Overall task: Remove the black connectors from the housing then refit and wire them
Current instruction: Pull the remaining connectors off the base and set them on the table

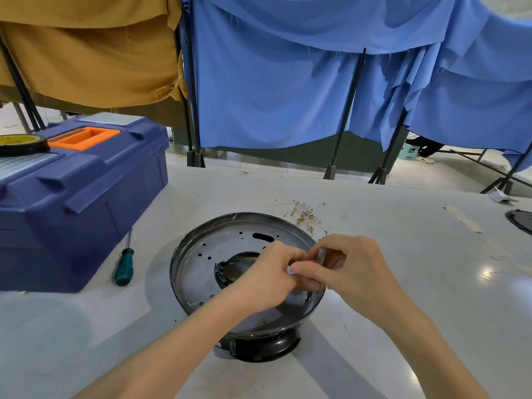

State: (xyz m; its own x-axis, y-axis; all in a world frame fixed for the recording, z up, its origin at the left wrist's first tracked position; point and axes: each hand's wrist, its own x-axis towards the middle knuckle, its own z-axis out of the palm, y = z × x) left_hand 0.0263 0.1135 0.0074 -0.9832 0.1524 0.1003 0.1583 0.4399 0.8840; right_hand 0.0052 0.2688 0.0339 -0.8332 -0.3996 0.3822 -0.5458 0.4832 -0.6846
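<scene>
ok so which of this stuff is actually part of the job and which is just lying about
Job: metal housing, small part pinched by left hand and right hand, probably the loose wires behind it.
Lying about: screwdriver, blue toolbox, tape roll, black piece at the right edge.

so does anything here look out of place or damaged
At the left edge of the central opening in the housing, the black lining is crumpled, not lying flat. Small wire leads lie scattered loose on the table beyond the housing. Nothing else stands out.
</scene>
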